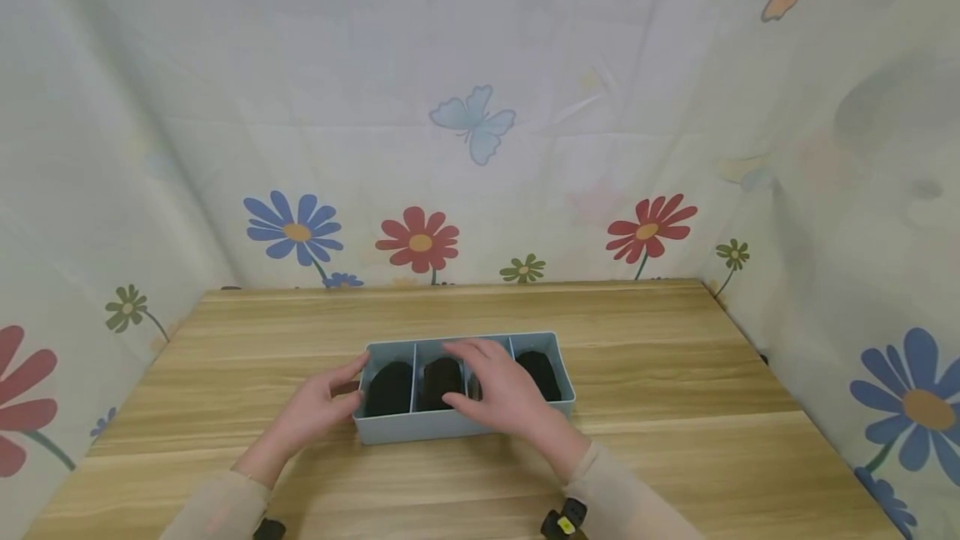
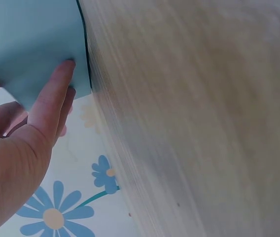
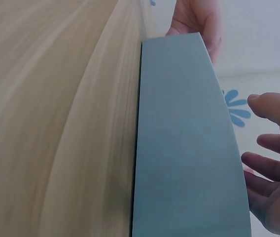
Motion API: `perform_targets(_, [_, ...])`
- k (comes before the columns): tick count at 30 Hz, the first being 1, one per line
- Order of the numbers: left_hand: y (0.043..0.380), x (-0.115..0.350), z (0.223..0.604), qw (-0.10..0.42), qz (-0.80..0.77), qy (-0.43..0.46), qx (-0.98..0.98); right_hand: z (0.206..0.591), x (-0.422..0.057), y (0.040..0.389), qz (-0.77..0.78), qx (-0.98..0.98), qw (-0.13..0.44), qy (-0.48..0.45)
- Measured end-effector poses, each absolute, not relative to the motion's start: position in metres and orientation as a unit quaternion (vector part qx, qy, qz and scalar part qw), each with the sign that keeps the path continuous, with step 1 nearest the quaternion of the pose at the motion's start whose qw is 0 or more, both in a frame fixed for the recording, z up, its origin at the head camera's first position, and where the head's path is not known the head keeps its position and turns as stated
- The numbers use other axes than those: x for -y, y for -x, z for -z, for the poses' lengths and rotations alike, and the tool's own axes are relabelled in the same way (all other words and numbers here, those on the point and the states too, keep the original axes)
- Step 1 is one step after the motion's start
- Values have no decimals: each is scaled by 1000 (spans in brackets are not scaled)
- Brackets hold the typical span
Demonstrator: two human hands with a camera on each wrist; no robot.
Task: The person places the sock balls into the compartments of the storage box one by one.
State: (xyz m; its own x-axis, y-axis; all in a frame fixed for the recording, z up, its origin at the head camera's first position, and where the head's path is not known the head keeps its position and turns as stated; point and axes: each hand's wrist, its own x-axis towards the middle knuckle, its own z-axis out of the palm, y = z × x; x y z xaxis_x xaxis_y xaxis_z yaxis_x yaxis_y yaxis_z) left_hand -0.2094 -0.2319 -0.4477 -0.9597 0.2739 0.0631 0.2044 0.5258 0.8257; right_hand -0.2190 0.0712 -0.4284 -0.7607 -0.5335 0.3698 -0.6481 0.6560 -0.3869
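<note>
A pale blue divided box sits on the wooden table, its compartments running left to right. A black, soft-looking rounded bundle fills much of the left compartment. Another dark bundle lies in the compartment beside it, and a third dark bundle in the right one. My left hand touches the box's left end, one finger extended flat along the end wall in the left wrist view. Over the middle of the box hovers my right hand, fingers and thumb spread apart, hiding part of the inside.
The wooden table extends around the box on all sides. A white cloth backdrop printed with flowers and butterflies hangs behind the table and along both sides. Each wrist carries a small black device near the sleeve.
</note>
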Motion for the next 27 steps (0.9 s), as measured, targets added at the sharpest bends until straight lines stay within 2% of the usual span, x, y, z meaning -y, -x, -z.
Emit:
perform_targets(12, [209, 230, 447, 37, -454, -134, -880, 428, -116, 216, -277, 894, 157, -315])
perform_targets(27, [197, 226, 446, -91, -398, -165, -898, 434, -170, 215, -287, 902, 181, -268])
